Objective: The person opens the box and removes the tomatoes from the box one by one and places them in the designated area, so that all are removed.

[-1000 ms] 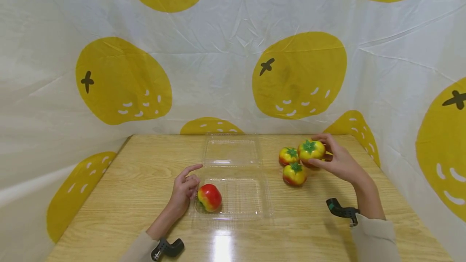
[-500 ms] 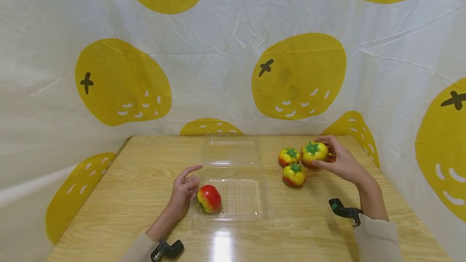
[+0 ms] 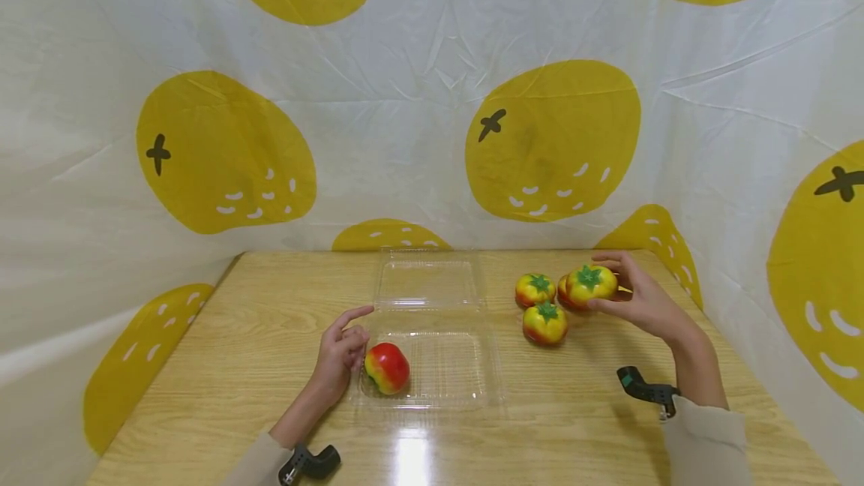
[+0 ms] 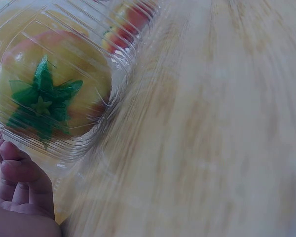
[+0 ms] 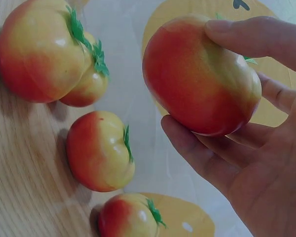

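In the head view my right hand [image 3: 644, 302] grips a red-and-yellow toy tomato [image 3: 582, 288] with a green star-shaped leaf. The right wrist view shows the held tomato [image 5: 197, 79] off the table, thumb on top and fingers beneath. Beside it stand other tomatoes: one in front [image 3: 544, 325], one at the left [image 3: 530, 295] and one partly hidden [image 3: 562, 292]. My left hand [image 3: 335, 358] pinches the left rim of an open clear plastic container [image 3: 493, 366], index finger extended. Another tomato [image 3: 388, 369] lies tilted in its left end, its leaf [image 4: 42, 101] facing the left wrist camera.
The container's clear lid [image 3: 432, 283] lies folded back behind its base. A wooden table [image 3: 256, 321] carries everything. Behind and beside it hangs white cloth [image 3: 398, 133] printed with big yellow fruits. A further tomato [image 5: 123, 219] shows low in the right wrist view.
My right hand has moved a little to the right with its tomato, uncovering part of a tomato behind it. The left hand and the container stay in place.
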Available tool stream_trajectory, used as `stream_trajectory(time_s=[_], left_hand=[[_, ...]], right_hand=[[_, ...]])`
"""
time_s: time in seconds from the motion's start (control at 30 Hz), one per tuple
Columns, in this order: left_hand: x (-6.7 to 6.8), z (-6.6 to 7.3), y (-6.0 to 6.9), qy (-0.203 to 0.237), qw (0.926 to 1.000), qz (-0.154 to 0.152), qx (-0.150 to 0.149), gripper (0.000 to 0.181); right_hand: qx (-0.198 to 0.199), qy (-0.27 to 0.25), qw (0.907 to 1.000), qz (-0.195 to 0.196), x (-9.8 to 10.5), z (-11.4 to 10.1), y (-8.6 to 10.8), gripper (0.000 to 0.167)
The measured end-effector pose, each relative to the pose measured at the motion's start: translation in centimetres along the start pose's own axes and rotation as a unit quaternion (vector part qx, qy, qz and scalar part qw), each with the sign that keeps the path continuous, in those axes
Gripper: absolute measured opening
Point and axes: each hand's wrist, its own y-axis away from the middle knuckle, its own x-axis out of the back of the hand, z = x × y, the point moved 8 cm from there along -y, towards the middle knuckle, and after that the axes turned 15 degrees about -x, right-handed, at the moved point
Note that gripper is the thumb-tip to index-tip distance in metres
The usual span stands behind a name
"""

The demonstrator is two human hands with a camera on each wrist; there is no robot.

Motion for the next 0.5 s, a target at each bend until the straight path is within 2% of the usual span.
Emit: stream_trajectory(time_s=[0.13, 0.5], left_hand=[[0.0, 0.0, 0.0, 0.002, 1.0, -0.002, -0.001, 0.049], [0.0, -0.1, 0.0, 0.001, 1.0, -0.002, 0.0, 0.048]], right_hand=[[0.008, 0.002, 1.0, -0.002, 0.0, 0.3, -0.1, 0.073], [-0.02, 0.015, 0.9997, -0.008, 0.3, 2.0, -0.2, 0.064]])
